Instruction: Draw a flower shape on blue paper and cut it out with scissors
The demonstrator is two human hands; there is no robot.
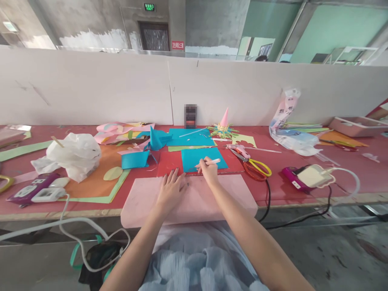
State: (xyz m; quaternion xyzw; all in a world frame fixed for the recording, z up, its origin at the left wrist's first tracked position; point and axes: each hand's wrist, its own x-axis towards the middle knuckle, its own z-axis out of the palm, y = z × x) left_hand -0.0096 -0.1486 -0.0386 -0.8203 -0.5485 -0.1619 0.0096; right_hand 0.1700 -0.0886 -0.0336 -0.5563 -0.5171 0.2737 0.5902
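Observation:
My right hand [208,171] is closed around a white pen [214,161], and its fingers rest on the lower part of a blue sheet of paper [194,155]. The blue sheet lies on a red sheet [169,161]. Flat and with its fingers spread, my left hand [172,186] reaches over the far edge of a pink pad [194,202], its fingertips on the red sheet. Right of the blue sheet are a pink glue gun [241,150] and scissors with yellow and orange handles [257,167].
A pink cone with a fringed base [224,121] stands behind. To the left lie folded blue paper pieces [135,160], a crumpled white plastic bag [75,155] and a purple power strip [33,188]. Another purple strip [295,178] with a charger and cables is at right.

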